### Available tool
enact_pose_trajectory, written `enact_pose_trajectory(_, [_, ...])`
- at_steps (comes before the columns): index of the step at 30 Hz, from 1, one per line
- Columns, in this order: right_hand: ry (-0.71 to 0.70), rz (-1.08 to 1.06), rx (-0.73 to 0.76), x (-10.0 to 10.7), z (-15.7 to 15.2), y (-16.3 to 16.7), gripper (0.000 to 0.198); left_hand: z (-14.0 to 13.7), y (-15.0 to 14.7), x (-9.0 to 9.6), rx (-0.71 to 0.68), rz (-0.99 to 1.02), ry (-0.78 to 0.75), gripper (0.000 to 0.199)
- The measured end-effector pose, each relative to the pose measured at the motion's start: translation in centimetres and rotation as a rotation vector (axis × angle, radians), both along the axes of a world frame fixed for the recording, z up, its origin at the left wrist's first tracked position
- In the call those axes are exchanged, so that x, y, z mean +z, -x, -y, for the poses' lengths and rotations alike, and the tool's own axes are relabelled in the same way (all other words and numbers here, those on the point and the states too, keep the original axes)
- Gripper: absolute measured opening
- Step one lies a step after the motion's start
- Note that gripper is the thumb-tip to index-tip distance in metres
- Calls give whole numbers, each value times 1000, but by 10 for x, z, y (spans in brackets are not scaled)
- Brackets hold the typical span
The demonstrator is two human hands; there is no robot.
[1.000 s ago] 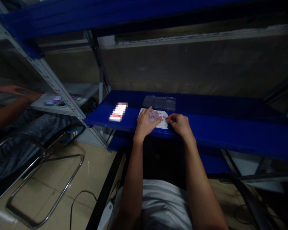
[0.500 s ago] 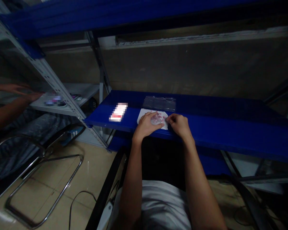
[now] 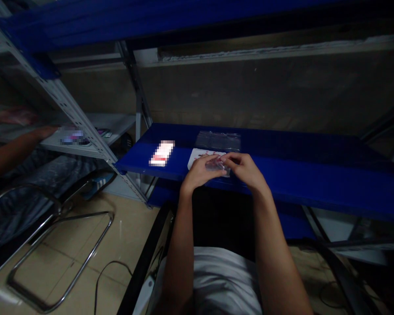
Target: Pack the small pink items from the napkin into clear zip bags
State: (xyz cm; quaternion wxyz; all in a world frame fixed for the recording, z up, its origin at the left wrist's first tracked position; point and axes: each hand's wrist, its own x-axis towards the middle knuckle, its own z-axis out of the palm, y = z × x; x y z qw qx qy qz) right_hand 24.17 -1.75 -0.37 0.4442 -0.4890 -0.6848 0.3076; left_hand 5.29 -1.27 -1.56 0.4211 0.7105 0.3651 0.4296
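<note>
A white card or packet with reddish-pink marks (image 3: 194,158) lies flat near the front edge of the blue shelf, partly covered by my hands. Over its right part is a crinkled clear plastic bag (image 3: 216,165). My left hand (image 3: 202,169) curves round the bag from the left, fingers above and thumb below, keeping it against the white piece. From the right, my right hand (image 3: 242,166) pinches the upper edge of the bag between thumb and fingers. The fingertips of both hands are close together. What lies inside the bag is too blurred to make out.
Behind the hands lies a flat clear plastic sleeve (image 3: 218,141). A lit, pixelated phone-like screen (image 3: 162,153) sits to the left. Beyond the metal upright (image 3: 68,105), another person's arms (image 3: 16,146) reach over a grey shelf. A blue beam (image 3: 184,22) spans overhead.
My right hand has moved left from the white piece's right edge onto the clear plastic. My left hand stays nearly in place. The other person's far hand has shifted slightly.
</note>
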Motion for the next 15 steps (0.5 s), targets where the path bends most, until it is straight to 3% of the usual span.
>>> enact_pose_trajectory(5, [-101, 203, -257, -13, -8, -11, 21, 1, 3, 4, 70, -42, -14, 64])
enact_pose_trajectory(15, [-110, 553, -241, -45, -19, -8, 23, 1, 8, 5, 160, -10, -5, 63])
